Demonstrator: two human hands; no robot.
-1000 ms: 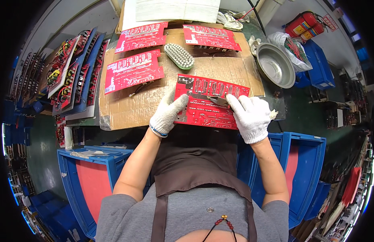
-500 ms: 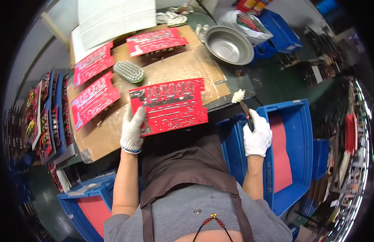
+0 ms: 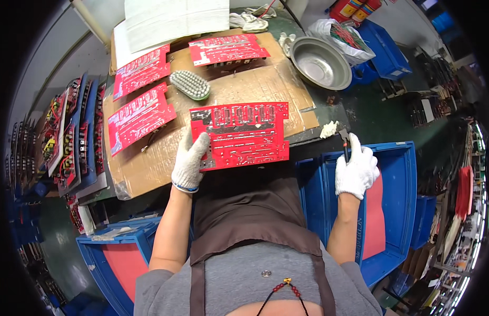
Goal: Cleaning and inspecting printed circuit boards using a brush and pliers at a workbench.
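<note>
My left hand (image 3: 190, 162), in a white knit glove, grips the left edge of a red circuit board (image 3: 244, 138), thumb on its face. The board is held up at the table's front edge, its solder side showing. My right hand (image 3: 356, 169), also gloved, is closed round dark pliers with a touch of red (image 3: 345, 142), held off to the right of the board. Just left of the pliers' jaws, a small pile of white crumbly stuff (image 3: 329, 129) lies at the table's corner. An oval brush (image 3: 190, 85) rests bristles up beyond the board.
More red boards (image 3: 141, 118) lie on the cardboard sheet (image 3: 228, 84). A metal basin (image 3: 320, 63) stands at the far right, near a white bag (image 3: 342, 39). Blue crates (image 3: 405, 200) flank me. Upright boards (image 3: 65, 137) fill a rack at left.
The whole view has shifted, so the table sits farther right in the picture. My right hand has moved the pliers slightly right of the white pile. My left hand still holds the board.
</note>
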